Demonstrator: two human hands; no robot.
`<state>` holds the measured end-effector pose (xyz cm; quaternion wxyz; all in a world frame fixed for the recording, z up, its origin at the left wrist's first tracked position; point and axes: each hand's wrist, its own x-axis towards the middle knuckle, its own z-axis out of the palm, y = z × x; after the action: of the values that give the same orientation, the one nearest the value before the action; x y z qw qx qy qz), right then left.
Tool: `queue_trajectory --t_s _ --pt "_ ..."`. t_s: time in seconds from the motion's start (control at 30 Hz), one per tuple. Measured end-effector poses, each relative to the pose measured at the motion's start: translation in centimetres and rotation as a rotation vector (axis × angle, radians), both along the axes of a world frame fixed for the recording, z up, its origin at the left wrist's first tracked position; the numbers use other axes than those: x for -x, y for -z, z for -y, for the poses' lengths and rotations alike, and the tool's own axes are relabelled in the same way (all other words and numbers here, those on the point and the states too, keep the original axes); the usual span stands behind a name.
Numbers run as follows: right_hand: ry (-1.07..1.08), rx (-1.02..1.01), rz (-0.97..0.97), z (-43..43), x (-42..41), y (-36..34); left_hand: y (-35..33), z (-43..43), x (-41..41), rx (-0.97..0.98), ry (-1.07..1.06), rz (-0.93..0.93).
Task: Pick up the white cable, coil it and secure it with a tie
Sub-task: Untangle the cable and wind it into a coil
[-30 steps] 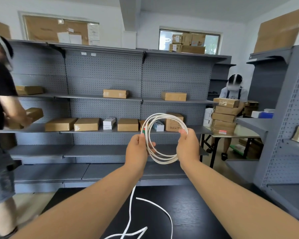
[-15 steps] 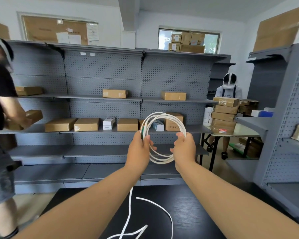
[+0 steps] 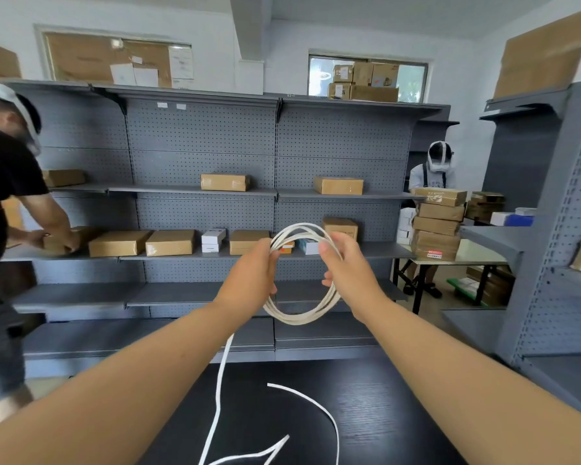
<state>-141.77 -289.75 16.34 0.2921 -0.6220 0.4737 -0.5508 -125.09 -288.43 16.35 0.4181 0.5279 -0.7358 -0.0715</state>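
White cable [image 3: 298,317], wound into several loops, hangs in the air between both hands. The left hand [image 3: 252,280] grips the coil's left side in curled fingers, and the right hand [image 3: 349,273] curls its fingers round the right side. A loose tail drops from under the left wrist to the black tabletop [image 3: 399,414] and bends about near its near edge (part runs out of view). Beyond stands grey pegboard shelving [image 3: 198,146] with cardboard boxes [image 3: 170,242] — a person in a black shirt [image 3: 4,182] handles one at the left.
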Motion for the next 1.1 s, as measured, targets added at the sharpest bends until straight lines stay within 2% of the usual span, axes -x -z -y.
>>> queue_trajectory --t_s 0.13,0.23,0.37,0.53,0.7,0.87,0.97,1.1 --pt "0.018 0.120 -0.364 -0.2 0.1 -1.2 0.0 0.2 -0.5 -0.042 0.028 0.130" --pt "0.052 0.196 -0.501 -0.6 0.1 -1.1 -0.2 0.2 -0.7 -0.047 0.048 0.156" --pt "0.160 0.282 -0.553 -0.8 0.0 -0.3 -0.2 -0.1 -0.6 -0.065 0.077 0.153" --pt "0.228 0.223 -0.674 -0.7 0.3 0.5 0.0 -0.7 -0.3 -0.059 0.084 0.191" --pt "0.067 0.194 -0.648 -0.7 0.6 1.1 -0.4 -0.9 0.0 -0.058 0.071 0.274" --pt "0.037 0.216 -0.846 -0.4 0.5 1.5 -0.5 -0.6 0.6 -0.081 0.078 0.391" --pt "0.063 0.229 -0.874 -0.2 0.6 1.5 -0.3 -0.2 0.3 -0.119 0.112 0.357" --pt "0.078 0.259 -0.857 -0.3 0.6 1.5 0.8 0.0 -0.3 -0.192 0.180 0.199"
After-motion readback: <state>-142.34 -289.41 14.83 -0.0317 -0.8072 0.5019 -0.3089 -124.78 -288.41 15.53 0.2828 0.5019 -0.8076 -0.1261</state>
